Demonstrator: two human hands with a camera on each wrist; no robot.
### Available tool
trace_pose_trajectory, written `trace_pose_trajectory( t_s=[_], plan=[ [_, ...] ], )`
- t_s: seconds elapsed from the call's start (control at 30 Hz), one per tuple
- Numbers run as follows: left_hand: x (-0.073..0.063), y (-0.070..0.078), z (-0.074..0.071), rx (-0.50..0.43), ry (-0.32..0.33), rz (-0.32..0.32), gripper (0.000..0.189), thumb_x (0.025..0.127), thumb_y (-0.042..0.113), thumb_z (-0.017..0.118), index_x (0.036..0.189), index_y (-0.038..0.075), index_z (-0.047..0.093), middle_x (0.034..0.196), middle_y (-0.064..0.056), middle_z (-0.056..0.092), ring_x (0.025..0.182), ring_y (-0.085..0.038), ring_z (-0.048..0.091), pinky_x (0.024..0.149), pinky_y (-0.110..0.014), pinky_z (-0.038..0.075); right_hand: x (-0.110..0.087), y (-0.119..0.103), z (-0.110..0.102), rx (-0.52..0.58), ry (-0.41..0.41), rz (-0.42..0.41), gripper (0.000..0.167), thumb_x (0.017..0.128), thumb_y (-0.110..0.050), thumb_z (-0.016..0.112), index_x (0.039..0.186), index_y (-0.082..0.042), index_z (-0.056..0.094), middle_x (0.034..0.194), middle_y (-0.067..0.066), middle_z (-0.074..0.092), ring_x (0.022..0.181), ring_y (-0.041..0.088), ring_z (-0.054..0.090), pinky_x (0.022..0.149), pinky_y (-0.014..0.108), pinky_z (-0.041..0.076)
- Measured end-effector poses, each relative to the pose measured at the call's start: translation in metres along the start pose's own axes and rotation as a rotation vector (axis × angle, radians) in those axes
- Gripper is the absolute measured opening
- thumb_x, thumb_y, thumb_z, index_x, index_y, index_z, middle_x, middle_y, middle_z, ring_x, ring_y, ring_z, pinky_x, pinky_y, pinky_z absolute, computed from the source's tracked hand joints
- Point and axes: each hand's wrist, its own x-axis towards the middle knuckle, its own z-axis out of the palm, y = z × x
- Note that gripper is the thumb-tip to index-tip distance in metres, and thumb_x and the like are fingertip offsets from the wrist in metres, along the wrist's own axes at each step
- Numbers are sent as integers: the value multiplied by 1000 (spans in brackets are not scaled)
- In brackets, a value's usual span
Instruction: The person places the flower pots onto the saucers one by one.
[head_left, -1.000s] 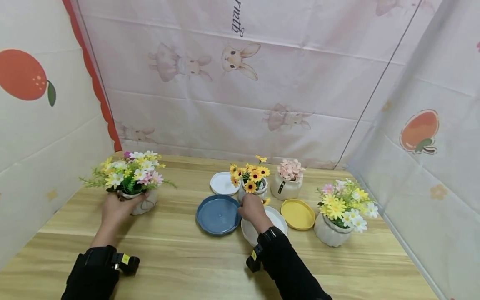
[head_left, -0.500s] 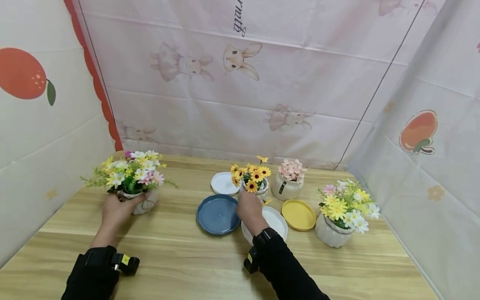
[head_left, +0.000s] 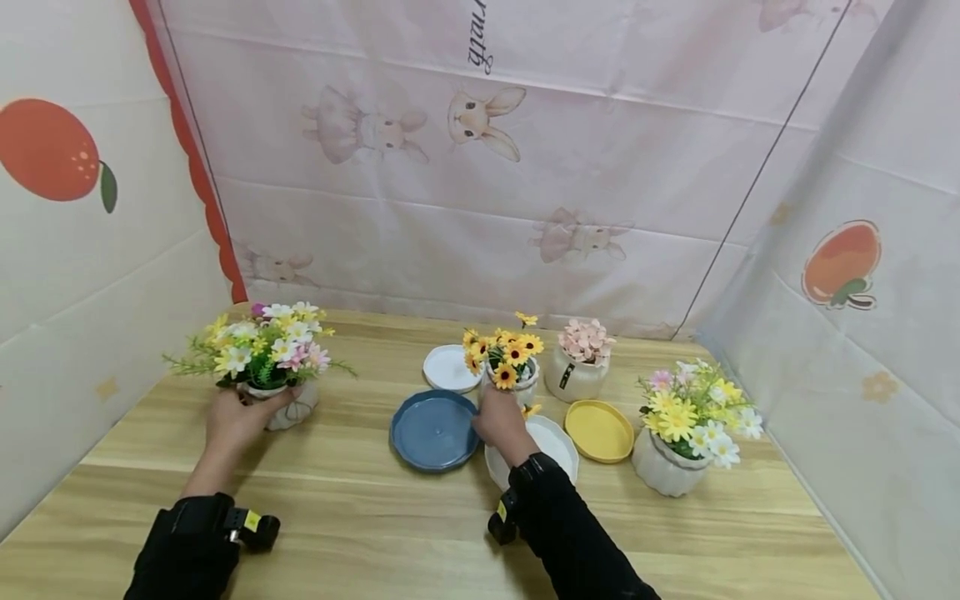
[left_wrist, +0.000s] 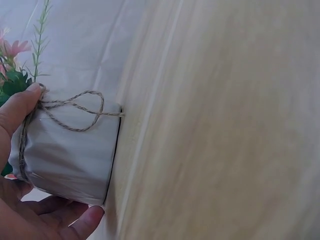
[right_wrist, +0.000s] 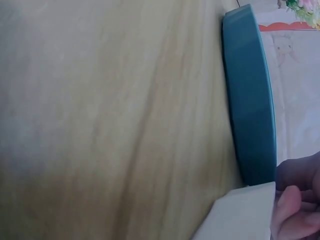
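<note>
At the left of the table, my left hand (head_left: 238,417) holds a white flower pot (left_wrist: 75,155) tied with twine. Its thumb lies at the rim and its fingers reach under the side, near the base. White, yellow and pink flowers (head_left: 273,346) fill this pot. My right hand (head_left: 504,423) is at the right edge of a blue plate (head_left: 433,431), above a white scalloped plate (head_left: 551,442). In the right wrist view its bent fingers (right_wrist: 297,227) show beside both rims; their grip is partly hidden. Behind this hand stands a pot of orange-yellow flowers (head_left: 513,346).
A small white plate (head_left: 450,367) lies behind the blue one. Towards the right are a yellow plate (head_left: 598,432), a cream jar (head_left: 573,379) with pink flowers and another white flower pot (head_left: 667,467). Patterned cloth (head_left: 420,242) encloses the table's back and sides.
The blue plate has shifted slightly to the left beside my right hand. My left hand and its flower pot stay in place.
</note>
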Motion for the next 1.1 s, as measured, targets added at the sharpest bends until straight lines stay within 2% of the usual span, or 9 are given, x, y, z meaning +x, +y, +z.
trace_pose_trajectory(
  t_s=[0.23,0.4,0.53,0.67,0.8,0.9,1.0,1.03,1.1],
  plan=[
    [0,1,-4,19,-25,9,106,79,47,70,147,-1,6,141,-35,22,127,-49,24,100,-59,26,-3,4,-4,60,-12,-42,31,83,-2,58,54,-9,49,47,3,49,42,14,51,39,23,38],
    [1,1,-7,63,-43,32,104,80,47,69,145,-7,8,139,-38,24,125,-51,25,99,-60,27,-6,5,-7,112,-6,-68,30,84,-1,56,56,-10,46,49,3,48,44,16,52,40,23,37],
    [3,2,-6,80,-52,33,104,80,46,69,145,-8,8,138,-38,24,125,-52,26,98,-60,27,-9,5,-9,112,18,-87,32,84,-2,56,55,-11,46,49,2,48,44,15,52,39,22,37],
    [3,3,-6,85,-54,21,103,81,45,69,144,-9,9,138,-39,24,125,-51,26,99,-59,28,-10,3,-9,113,32,-99,31,84,-2,56,54,-9,50,49,2,49,44,14,52,39,22,37],
    [3,4,-6,106,-56,24,102,81,44,69,144,-9,9,138,-39,24,125,-52,26,98,-60,28,-9,-1,-5,115,49,-144,26,84,-2,57,58,-6,61,55,2,53,44,13,51,39,22,38],
    [3,5,-6,116,-67,29,101,81,44,68,144,-9,9,137,-39,24,124,-53,26,98,-60,28,-8,-6,-1,68,84,-215,25,83,-3,59,59,-7,65,56,-1,53,55,12,50,54,24,42],
    [4,6,-8,109,-79,28,102,81,44,69,144,-9,9,137,-39,25,124,-53,26,98,-60,28,-8,-12,4,36,121,-279,27,82,-4,61,55,-8,64,50,-3,52,61,14,47,69,29,39],
    [5,7,-9,103,-82,31,103,81,43,70,144,-9,8,137,-39,25,124,-53,26,98,-61,27,-8,-13,5,45,124,-291,26,82,-4,61,56,-9,64,50,-4,51,61,13,47,69,28,40],
    [6,7,-10,92,-88,43,104,80,40,72,145,-8,7,138,-39,25,124,-53,26,98,-61,26,-10,-17,8,91,113,-314,27,82,-3,60,56,-7,64,45,-4,49,52,12,48,62,26,42]
  ],
)
